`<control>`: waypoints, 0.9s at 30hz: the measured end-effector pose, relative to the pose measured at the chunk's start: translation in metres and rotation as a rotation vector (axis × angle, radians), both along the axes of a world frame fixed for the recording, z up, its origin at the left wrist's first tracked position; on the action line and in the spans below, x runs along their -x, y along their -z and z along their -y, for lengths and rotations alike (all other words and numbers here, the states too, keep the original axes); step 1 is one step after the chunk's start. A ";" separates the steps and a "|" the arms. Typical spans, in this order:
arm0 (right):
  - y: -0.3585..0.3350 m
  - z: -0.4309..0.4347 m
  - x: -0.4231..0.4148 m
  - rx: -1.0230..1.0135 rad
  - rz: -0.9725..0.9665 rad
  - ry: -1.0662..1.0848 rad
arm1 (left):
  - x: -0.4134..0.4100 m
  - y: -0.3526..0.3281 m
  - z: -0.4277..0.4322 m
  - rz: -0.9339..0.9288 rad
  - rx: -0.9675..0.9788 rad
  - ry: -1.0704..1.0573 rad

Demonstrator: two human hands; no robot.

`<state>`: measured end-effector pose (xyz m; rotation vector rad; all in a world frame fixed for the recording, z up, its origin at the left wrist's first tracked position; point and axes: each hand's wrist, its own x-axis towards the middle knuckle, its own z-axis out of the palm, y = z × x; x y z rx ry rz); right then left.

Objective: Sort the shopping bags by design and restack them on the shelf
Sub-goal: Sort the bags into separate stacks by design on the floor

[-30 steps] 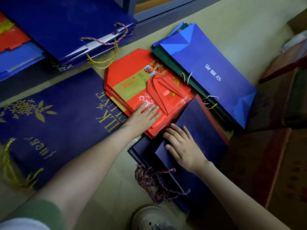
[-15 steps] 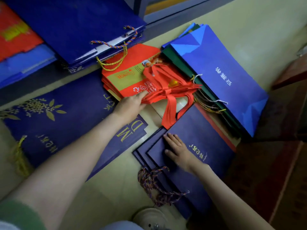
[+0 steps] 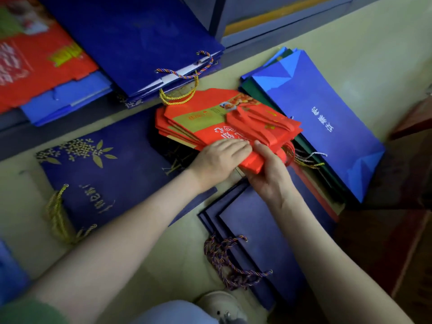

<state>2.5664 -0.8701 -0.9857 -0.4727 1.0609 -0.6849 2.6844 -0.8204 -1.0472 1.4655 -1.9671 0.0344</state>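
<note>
The right hand [image 3: 268, 176] grips the near corner of the red bags [image 3: 210, 118], thumb on top and fingers curled underneath. The left hand [image 3: 219, 160] lies flat on the same near edge, fingers straight and close together, pressing down on the top bag just beside the right thumb. Neither hand holds anything else.

The red bags are a flat, fanned bundle whose near end looks lifted slightly off the floor [image 3: 350, 43]; their red handles trail to the right. They sit in the middle of the scene, between the big navy bag with gold print [image 3: 105, 178] on the left and the bright blue bag [image 3: 315, 122] on the right, which tops a pile with dark green bags [image 3: 311, 155] under it. Nearer, below the right wrist, lie more navy bags [image 3: 257, 230] with braided cord handles.

By the look of it, the step in hand is gathering one design — the red — into a single bundle. The next move probably calls for squaring the fanned edges and tucking in the loose handles, then carrying the bundle to the shelf [image 3: 18, 139] at the far left, where a red bag [image 3: 42, 66] and a navy stack [image 3: 140, 38] already lie.
</note>
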 end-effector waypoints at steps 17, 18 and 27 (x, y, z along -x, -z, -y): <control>-0.011 -0.014 0.062 0.032 -0.343 -0.206 | -0.025 0.007 -0.062 0.285 0.175 -0.215; -0.003 -0.021 0.059 -0.032 -0.368 -0.254 | -0.029 0.012 -0.071 0.312 0.133 -0.196; 0.007 -0.041 0.048 0.146 -0.180 -0.076 | -0.031 0.017 -0.085 0.324 0.080 -0.255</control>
